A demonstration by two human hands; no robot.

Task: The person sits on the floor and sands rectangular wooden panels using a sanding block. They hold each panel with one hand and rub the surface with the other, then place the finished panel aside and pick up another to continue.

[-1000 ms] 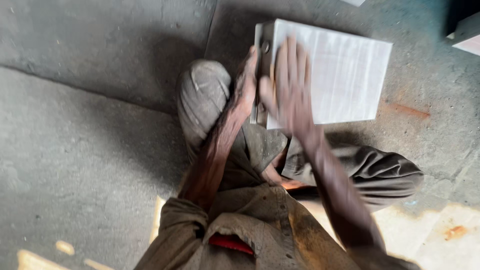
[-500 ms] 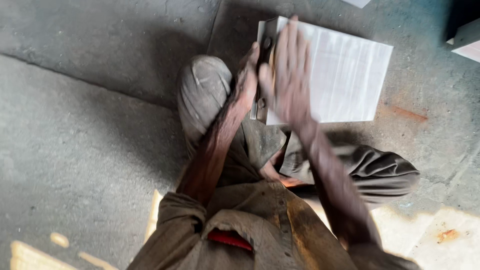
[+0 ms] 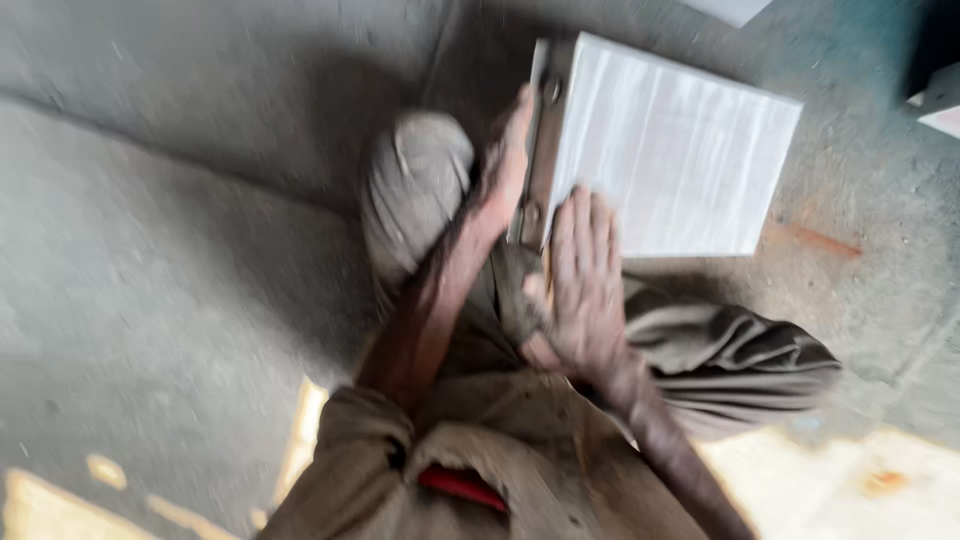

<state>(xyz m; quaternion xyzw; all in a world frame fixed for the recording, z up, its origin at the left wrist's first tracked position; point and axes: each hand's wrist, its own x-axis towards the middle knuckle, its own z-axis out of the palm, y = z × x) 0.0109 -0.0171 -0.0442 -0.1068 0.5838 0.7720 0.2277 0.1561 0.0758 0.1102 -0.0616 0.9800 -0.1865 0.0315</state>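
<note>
Fingers (image 3: 585,225) of your right hand (image 3: 585,290) lie flat, together, on the white rectangular slab (image 3: 680,160) upper right; left hand (image 3: 505,165) grips its metal-framed edge (image 3: 545,150).

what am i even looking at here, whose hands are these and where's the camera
There is no machine here: the camera sits on a person's head and looks straight down, so you see that person's own arms, bent knees and worn brownish clothes from above. They appear to crouch or sit on a grey concrete floor. In front of them lies a flat white rectangular slab with a brownish metal strip along its near left edge. The left hand grips that edge by the strip. The right hand lies flat, fingers spread, on the slab's near corner. The picture is blurred, so what the slab is made of cannot be told. Another pale block peeks in at the right edge.
</note>
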